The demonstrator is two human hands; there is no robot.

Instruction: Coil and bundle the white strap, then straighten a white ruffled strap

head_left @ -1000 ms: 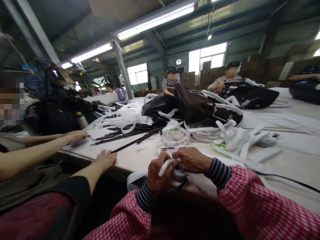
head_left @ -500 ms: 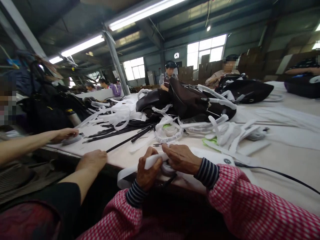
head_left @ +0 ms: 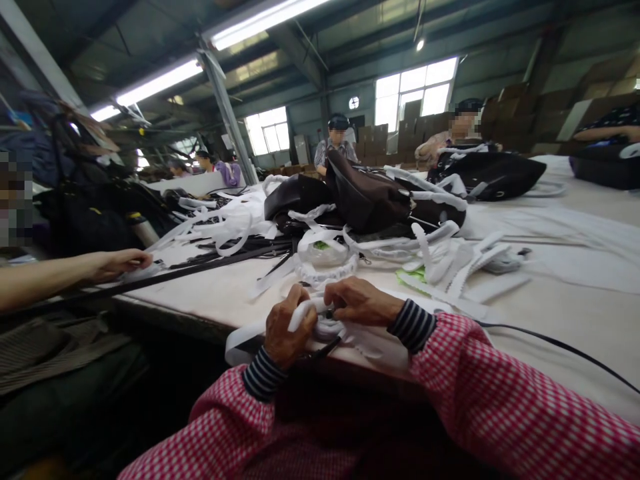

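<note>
At the table's front edge, my left hand (head_left: 290, 328) is closed around a white foam-like strip (head_left: 303, 312), which curves over between thumb and fingers. A loop of white strip (head_left: 241, 341) hangs out to the left of that wrist. My right hand (head_left: 361, 301) has its fingers bent and pinched just right of the strip. What lies in that pinch is hidden behind the fingers. Below the hands sits a wrapped white coil (head_left: 329, 329), with a dark strap end (head_left: 324, 349) poking out under it.
Beyond my hands lie a white wrapped ring (head_left: 327, 267) and dark bags (head_left: 370, 193). White strips (head_left: 470, 270) are heaped to the right, near a black cable (head_left: 545, 341). At left, a co-worker's hand (head_left: 120, 261) reaches over the table beside long black straps (head_left: 200, 267).
My right fingers have curled down closer to the coil. The strip in my left hand is bent more sharply. The co-worker's nearer hand has left view, and a black strap now stretches leftward.
</note>
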